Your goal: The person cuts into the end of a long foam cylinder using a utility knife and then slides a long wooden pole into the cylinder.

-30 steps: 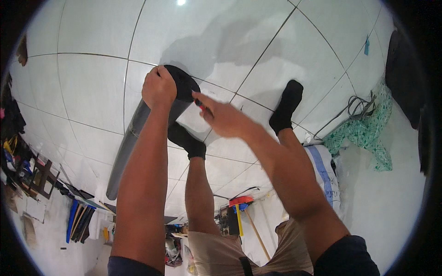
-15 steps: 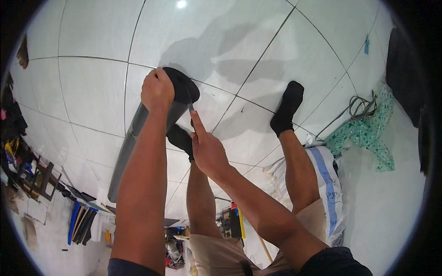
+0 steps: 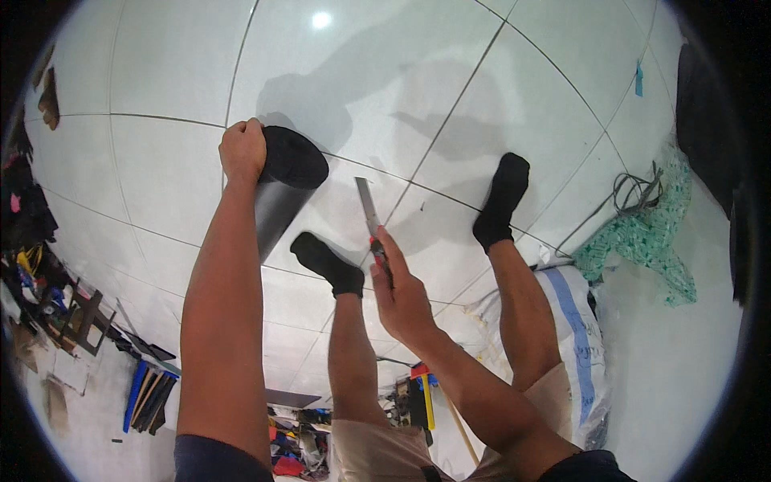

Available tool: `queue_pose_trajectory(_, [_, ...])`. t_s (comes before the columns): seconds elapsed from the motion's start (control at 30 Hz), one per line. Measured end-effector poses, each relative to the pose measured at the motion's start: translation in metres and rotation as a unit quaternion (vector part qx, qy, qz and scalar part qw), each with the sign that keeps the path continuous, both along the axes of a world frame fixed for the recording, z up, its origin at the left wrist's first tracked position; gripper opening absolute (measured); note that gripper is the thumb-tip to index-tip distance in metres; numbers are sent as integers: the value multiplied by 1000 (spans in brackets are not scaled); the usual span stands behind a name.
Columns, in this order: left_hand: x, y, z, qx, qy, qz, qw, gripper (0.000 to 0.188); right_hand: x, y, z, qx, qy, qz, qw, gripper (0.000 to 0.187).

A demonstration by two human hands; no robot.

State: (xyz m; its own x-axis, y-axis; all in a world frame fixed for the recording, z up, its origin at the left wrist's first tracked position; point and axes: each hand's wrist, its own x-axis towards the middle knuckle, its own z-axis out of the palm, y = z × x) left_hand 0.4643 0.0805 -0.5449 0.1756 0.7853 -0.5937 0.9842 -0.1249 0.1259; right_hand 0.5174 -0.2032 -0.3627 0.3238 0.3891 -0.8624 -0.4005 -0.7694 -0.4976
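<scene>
My left hand (image 3: 242,149) grips the top end of a rolled black sheet (image 3: 285,189) that stands tilted on the white tiled floor (image 3: 161,104). My right hand (image 3: 399,293) holds a utility knife (image 3: 370,213) with a red handle, its long blade pointing up and away from me. The knife is to the right of the roll and apart from it. My two legs in black socks (image 3: 503,201) stretch out over the tiles, the left foot (image 3: 328,263) close beside the roll's lower part.
A white sack with a blue stripe (image 3: 572,321) lies by my right leg. A green patterned cloth (image 3: 646,233) and dark cables (image 3: 630,193) lie at the right. Tools and clutter (image 3: 88,329) line the left edge, with more tools (image 3: 418,398) under my legs.
My right hand has drawn back from the top of the roll toward me, and the knife with its extended blade has come into view in it. The left hand kept its hold on the roll.
</scene>
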Motion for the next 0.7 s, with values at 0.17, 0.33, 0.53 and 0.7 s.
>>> queue_pose_trajectory(0.17, [14, 3, 24, 191, -119, 64, 972, 43, 5, -13, -18, 5, -1, -6, 1000, 51])
queue_pose_trajectory(0.33, [-16, -66, 42, 270, -149, -139, 941, 45, 10, -26, -27, -33, 34, 36, 998, 52])
queue_pose_trajectory(0.53, [-9, -61, 37, 268, -150, -109, 945, 47, 3, -27, -35, -3, 37, 62, 997, 51])
queue_pose_trajectory(0.7, [-11, -4, 40, 93, -188, -14, 978, 51, 3, -15, -47, 43, 34, 49, 997, 51])
